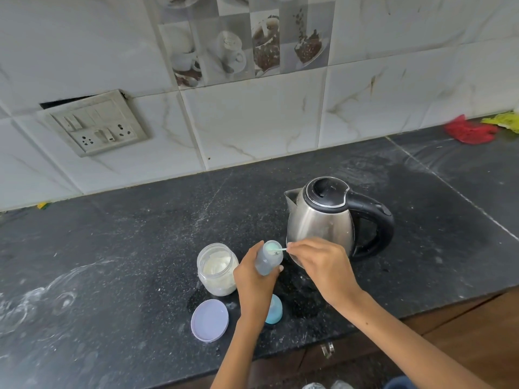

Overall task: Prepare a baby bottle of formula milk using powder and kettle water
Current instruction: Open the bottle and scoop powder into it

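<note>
A clear baby bottle (270,256) with its top off is held tilted in my left hand (254,279) above the dark counter. My right hand (323,262) pinches a small scoop (276,250) by its thin handle, with the scoop's bowl resting at the bottle's mouth. An open clear jar of white powder (216,268) stands just left of the bottle. The steel kettle (323,220) with a black lid and handle stands right behind my hands, lid closed. The jar's lilac lid (209,320) lies flat near the front edge. The bottle's blue cap (273,309) is partly hidden behind my left wrist.
The black stone counter (126,248) carries white powder smears at left. A switch and socket plate (97,124) is on the tiled wall. Red cloth (470,130) and yellow cloth (504,120) lie at the far right back. The counter's front edge runs beneath my forearms.
</note>
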Available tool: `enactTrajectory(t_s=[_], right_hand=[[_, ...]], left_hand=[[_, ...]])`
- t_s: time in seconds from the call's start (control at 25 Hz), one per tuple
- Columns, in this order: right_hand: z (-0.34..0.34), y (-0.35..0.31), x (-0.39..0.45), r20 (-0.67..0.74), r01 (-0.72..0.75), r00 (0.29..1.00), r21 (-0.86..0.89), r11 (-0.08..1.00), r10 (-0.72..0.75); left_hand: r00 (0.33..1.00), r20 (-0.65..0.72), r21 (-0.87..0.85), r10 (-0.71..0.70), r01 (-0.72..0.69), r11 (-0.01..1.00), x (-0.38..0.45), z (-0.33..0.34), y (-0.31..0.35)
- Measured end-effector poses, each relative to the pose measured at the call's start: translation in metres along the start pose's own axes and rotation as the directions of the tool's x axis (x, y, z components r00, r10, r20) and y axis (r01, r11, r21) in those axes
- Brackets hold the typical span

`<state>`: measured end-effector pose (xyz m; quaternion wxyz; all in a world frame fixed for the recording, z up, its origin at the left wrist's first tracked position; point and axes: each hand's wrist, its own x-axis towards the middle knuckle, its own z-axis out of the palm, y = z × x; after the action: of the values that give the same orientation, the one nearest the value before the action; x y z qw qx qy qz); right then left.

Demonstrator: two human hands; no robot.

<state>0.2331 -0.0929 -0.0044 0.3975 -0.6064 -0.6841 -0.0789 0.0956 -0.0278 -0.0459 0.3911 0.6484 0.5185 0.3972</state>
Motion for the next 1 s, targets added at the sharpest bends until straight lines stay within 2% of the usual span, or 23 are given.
enactTrajectory(t_s=[0.12, 0.44, 0.48, 0.56, 0.64, 0.68, 0.72, 0.8, 0.88, 1.0], right_hand=[[0.000, 0.004, -0.004, 0.061, 0.115, 0.992, -0.028, 0.993, -0.113], [-0.004, 0.012, -0.001, 0.097, 0.137, 0.986, 0.018, 0.990, -0.138], [-0.003, 0.012, 0.000, 0.094, 0.094, 0.991, 0.040, 0.995, -0.097], [-0.004, 0.012, 0.006, 0.082, -0.165, 0.985, 0.166, 0.972, 0.153], [-0.005, 0.013, 0.012, 0.076, -0.390, 0.920, 0.293, 0.873, 0.385], [-0.005, 0.013, 0.013, 0.072, -0.414, 0.908, 0.310, 0.856, 0.413], [-0.005, 0.013, 0.013, 0.063, -0.376, 0.925, 0.297, 0.878, 0.375], [-0.006, 0.012, 0.009, 0.093, -0.173, 0.983, 0.187, 0.967, 0.157], [-0.007, 0.016, 0.005, 0.139, 0.002, 0.990, 0.082, 0.997, -0.013], [-0.006, 0.018, 0.006, 0.165, 0.102, 0.981, 0.014, 0.995, -0.103]], left_hand=[[1.000, 0.016, -0.015, 0.002, -0.001, 1.000, 0.001, -0.002, -0.001], [0.998, 0.053, 0.012, 0.024, -0.025, 1.000, 0.005, -0.002, 0.000], [0.998, 0.057, 0.013, 0.021, -0.022, 1.000, 0.006, -0.002, 0.000], [0.998, 0.064, 0.035, 0.014, -0.016, 0.999, 0.008, -0.003, -0.002], [0.997, 0.068, 0.051, 0.025, -0.028, 0.998, 0.008, -0.004, -0.003], [0.997, 0.070, 0.048, 0.028, -0.031, 0.998, 0.008, -0.004, -0.003], [0.997, 0.072, 0.042, 0.030, -0.033, 0.999, 0.008, -0.004, -0.003], [0.997, 0.075, 0.042, 0.021, -0.024, 0.999, 0.009, -0.005, -0.004], [0.996, 0.084, 0.044, 0.010, -0.014, 0.999, 0.009, -0.005, -0.005], [0.996, 0.088, 0.044, 0.006, -0.010, 0.999, 0.009, -0.005, -0.006]])
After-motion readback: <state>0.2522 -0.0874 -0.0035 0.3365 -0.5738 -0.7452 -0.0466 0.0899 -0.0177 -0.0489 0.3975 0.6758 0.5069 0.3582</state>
